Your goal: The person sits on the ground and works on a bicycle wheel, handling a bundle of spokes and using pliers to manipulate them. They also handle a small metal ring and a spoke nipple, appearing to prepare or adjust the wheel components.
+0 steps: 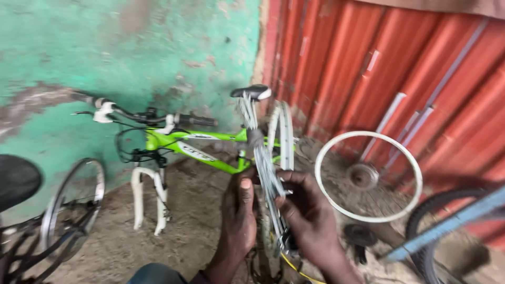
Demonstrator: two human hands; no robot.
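Both hands close around a bundle of silver bicycle spokes [261, 158] held upright in front of the person. The left hand [239, 213] wraps the lower part of the bundle from the left, thumb up along it; the right hand [307, 210] grips from the right, fingers curled over the spokes. A dark band ties the bundle near its middle, and above it the spokes fan out slightly, their tips reaching up in front of a black saddle [252, 92].

Behind the bundle a lime-green bicycle frame [202, 150] leans against a worn turquoise wall [131, 47], with black-gripped handlebars [152, 115] and a white suspension fork [150, 197] whose ends rest on the dirt floor [194, 226]; the fork carries no wheel. A white rim [286, 134] stands edge-on just beside the spokes. To the right, a bare white wheel rim [368, 176] with a hub in its centre lies against a red corrugated metal wall [400, 68]. At the left edge another spoked wheel [71, 202] and a black saddle [18, 179] show. A tyre and a blue frame tube [447, 221] cross the lower right corner. No containers are visible.
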